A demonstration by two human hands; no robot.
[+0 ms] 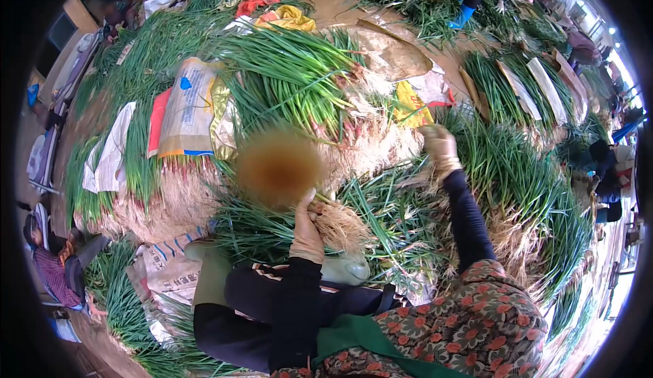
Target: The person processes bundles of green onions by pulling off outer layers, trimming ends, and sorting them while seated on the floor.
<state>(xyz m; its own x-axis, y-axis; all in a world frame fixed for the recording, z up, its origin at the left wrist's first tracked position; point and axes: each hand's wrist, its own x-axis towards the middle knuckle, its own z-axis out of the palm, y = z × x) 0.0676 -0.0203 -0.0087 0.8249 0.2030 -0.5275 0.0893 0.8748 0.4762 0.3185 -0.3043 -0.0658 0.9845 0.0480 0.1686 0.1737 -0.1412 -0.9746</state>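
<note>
My left hand (307,228), in a pale glove, is closed round a bunch of green onions near my knees. The bunch's tan roots (338,227) stick out to the right of the hand, and a brown blur hides part of the view just above it. Farther right and higher, my right hand (440,148), also gloved, is raised beside a yellow bag (411,104) and the roots of a large onion pile (292,82). Its fingers are smeared, and whether they hold anything is unclear. Loose onion leaves (401,215) lie between the hands.
Onion bundles under a printed sack (190,109) stand at the left. More bundles (517,174) lie at the right. A person in blue boots (462,17) bends at the top; another person (58,269) sits at the far left. A sack (166,269) lies by my boot.
</note>
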